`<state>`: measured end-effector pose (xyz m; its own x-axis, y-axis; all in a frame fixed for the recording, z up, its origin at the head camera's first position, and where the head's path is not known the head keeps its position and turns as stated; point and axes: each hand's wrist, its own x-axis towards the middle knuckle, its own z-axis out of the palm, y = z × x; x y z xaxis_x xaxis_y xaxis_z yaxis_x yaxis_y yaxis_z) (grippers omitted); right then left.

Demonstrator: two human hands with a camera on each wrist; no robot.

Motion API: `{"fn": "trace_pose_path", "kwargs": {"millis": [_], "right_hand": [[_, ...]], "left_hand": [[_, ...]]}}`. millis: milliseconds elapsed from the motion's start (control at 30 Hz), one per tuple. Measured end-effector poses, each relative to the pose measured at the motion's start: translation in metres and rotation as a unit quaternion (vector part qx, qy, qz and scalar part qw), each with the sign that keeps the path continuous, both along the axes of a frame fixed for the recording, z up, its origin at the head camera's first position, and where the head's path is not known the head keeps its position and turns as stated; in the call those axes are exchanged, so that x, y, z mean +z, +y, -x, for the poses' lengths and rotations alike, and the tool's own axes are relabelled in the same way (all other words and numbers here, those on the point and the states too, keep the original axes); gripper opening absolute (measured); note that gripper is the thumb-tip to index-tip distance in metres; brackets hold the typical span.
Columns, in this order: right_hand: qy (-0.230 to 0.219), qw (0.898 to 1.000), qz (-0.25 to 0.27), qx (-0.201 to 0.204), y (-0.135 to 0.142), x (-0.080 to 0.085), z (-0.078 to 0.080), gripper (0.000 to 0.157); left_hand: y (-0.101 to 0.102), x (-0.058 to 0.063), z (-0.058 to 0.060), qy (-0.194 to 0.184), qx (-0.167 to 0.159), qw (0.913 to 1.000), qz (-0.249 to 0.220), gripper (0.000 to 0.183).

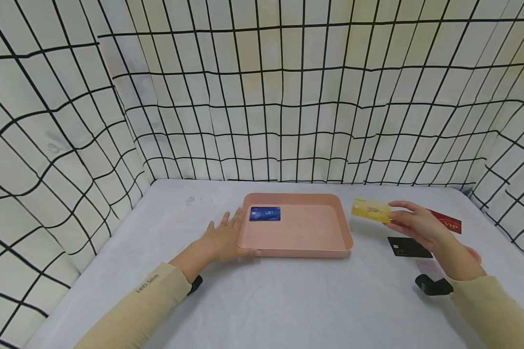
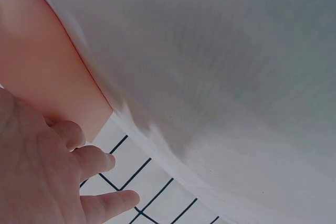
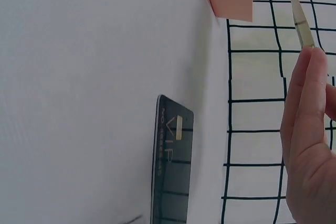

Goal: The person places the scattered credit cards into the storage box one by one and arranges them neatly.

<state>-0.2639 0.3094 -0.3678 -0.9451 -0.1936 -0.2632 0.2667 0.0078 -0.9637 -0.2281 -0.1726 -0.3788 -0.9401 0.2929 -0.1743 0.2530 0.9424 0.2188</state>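
A gold card [image 1: 370, 210] is pinched by its right end in my right hand [image 1: 423, 230], held above the table to the right of the pink tray [image 1: 305, 237]. Inside that tray, near its upper left corner, lies a blue VIP card [image 1: 265, 214]. My left hand [image 1: 224, 240] rests against the tray's left side with fingers spread, the thumb at the front edge. Below my right hand is a black VIP card [image 1: 409, 247] on the table; it also shows in the right wrist view [image 3: 173, 166]. A red VIP card [image 1: 447, 221] lies partly behind the right hand.
A pale pinkish card [image 1: 429, 266] lies near the right wrist, partly covered by the arm. White cloth covers the table [image 1: 305, 300]. White walls with a black grid [image 1: 288, 97] stand at the back and both sides.
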Motion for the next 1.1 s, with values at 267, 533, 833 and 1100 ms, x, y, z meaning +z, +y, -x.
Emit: {"fn": "trace_pose_path", "kwargs": {"millis": [267, 533, 833, 1100], "right_hand": [[0.006, 1.0, -0.006, 0.007, -0.016, 0.004, -0.002, 0.04], [0.014, 1.0, 0.007, 0.015, -0.033, 0.008, -0.003, 0.047], [0.018, 0.999, 0.002, 0.027, -0.047, 0.008, -0.003, 0.043], [0.024, 0.999, 0.022, 0.043, -0.058, 0.008, -0.001, 0.046]], "left_hand": [[0.0, -0.001, 0.0, -0.001, 0.002, 1.0, -0.008, 0.123], [0.0, -0.001, 0.0, -0.001, 0.0, 1.0, -0.007, 0.123], [0.0, -0.002, 0.001, 0.0, 0.0, 1.0, -0.007, 0.123], [-0.001, -0.001, 0.0, 0.0, -0.001, 1.0, -0.005, 0.123]]}}
